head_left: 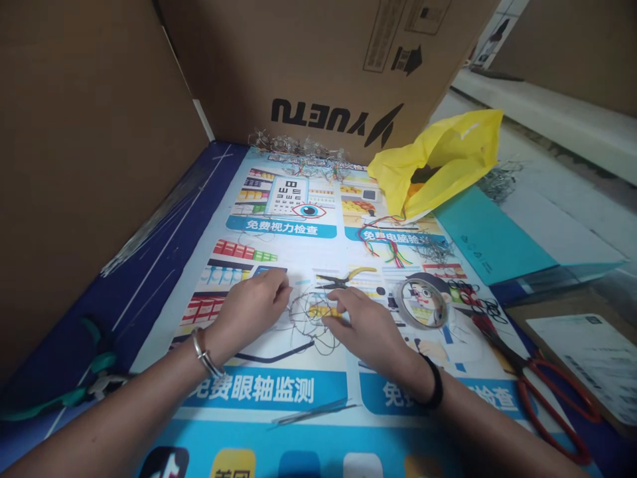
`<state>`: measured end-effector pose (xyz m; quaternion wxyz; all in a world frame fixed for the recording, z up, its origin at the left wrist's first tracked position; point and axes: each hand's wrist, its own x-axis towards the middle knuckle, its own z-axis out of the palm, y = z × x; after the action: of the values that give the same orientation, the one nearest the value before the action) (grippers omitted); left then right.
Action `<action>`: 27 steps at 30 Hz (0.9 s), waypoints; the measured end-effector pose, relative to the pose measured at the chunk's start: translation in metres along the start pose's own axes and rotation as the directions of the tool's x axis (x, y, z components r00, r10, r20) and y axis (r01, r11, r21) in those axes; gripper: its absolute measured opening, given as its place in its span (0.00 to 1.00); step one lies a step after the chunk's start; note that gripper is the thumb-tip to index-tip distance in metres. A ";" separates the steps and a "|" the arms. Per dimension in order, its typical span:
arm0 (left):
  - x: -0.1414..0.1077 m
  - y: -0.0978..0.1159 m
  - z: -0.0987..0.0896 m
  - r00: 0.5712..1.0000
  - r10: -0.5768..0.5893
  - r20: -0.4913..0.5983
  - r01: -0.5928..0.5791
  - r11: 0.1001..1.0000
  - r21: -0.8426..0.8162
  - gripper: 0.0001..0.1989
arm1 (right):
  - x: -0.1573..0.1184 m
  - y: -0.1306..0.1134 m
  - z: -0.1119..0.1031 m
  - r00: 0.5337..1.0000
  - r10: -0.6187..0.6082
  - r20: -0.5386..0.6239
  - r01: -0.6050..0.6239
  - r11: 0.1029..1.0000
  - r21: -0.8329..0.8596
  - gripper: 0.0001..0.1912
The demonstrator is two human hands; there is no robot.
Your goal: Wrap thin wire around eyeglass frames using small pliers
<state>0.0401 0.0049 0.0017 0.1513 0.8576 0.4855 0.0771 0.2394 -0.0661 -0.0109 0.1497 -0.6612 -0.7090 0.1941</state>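
Observation:
A loose tangle of thin wire [314,324] spreads in loops between my two hands, over the printed sheet. My left hand [256,300] is closed at the left side of the tangle, its fingertips pressed together by the wire; exactly which strand they pinch is too fine to see. On the other side, my right hand [365,325] has its thumb and fingers curled around the wire's edge. Just beyond the tangle lie pliers with yellow handles [361,272]. A roll of clear tape [423,302] rests to the right of my right hand.
Red-handled scissors [535,392] lie right; green-handled pliers [94,382] lie left. Straight wire pieces [316,413] sit in front. A yellow bag [442,159], coloured threads [395,252] and wire pieces [432,251] are farther back. Cardboard walls [298,60] enclose the back and left.

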 end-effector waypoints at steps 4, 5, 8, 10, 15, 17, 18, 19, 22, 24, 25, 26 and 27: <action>-0.001 -0.001 0.002 1.000 0.017 -0.003 -0.017 1.000 0.009 0.05 | 0.009 0.003 -0.002 1.000 0.005 -0.002 -0.004 0.988 0.157 0.13; -0.001 -0.002 0.002 1.000 0.021 -0.001 -0.021 1.000 0.012 0.06 | 0.011 0.003 -0.002 1.000 0.005 -0.006 -0.004 0.985 0.175 0.13; -0.001 -0.002 0.003 0.999 0.034 0.014 -0.034 0.999 0.014 0.06 | 0.017 0.001 -0.003 1.000 0.003 -0.007 -0.002 0.983 0.183 0.10; -0.001 -0.001 0.004 0.999 0.035 0.029 -0.036 0.999 0.015 0.06 | 0.019 0.000 -0.003 1.000 0.002 0.002 -0.002 0.983 0.184 0.06; -0.001 0.000 0.003 0.998 0.031 0.055 -0.033 0.999 0.032 0.07 | 0.019 0.001 -0.002 1.000 -0.022 -0.022 0.025 0.988 0.155 0.04; -0.001 0.000 0.003 0.998 0.033 0.054 -0.035 0.999 0.041 0.07 | 0.018 0.001 -0.003 0.999 -0.033 -0.033 0.037 0.989 0.145 0.04; -0.001 0.000 0.003 0.998 0.034 0.051 -0.036 0.998 0.043 0.07 | 0.018 0.001 -0.003 0.999 -0.037 -0.032 0.041 0.988 0.147 0.04; -0.002 0.000 0.003 0.998 0.034 0.049 -0.036 0.999 0.041 0.07 | 0.018 0.000 -0.003 0.999 -0.038 -0.028 0.042 0.988 0.151 0.04; -0.002 0.000 0.003 0.998 0.043 0.048 -0.043 0.999 0.001 0.07 | 0.018 0.000 -0.004 0.999 -0.029 -0.014 0.031 0.985 0.170 0.04; -0.003 0.001 0.003 0.998 0.046 0.050 -0.044 0.998 -0.046 0.07 | 0.018 0.000 -0.004 1.000 -0.028 -0.010 0.030 0.982 0.188 0.04; -0.003 0.001 0.002 0.998 0.048 0.050 -0.044 0.996 -0.074 0.07 | 0.017 0.001 -0.003 0.999 -0.034 -0.010 0.035 0.979 0.199 0.04; -0.003 0.001 0.002 0.997 0.051 0.051 -0.046 0.994 -0.104 0.07 | 0.017 0.002 -0.002 0.999 -0.043 -0.013 0.045 0.977 0.210 0.04; -0.003 0.001 0.001 0.997 0.057 0.051 -0.050 0.990 -0.133 0.07 | 0.016 0.003 -0.001 0.998 -0.054 -0.019 0.057 0.974 0.218 0.03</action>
<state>0.0396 0.0016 0.0008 0.2187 0.8603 0.4517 0.0894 0.2416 -0.0497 -0.0122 0.2313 -0.6219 -0.7006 0.2625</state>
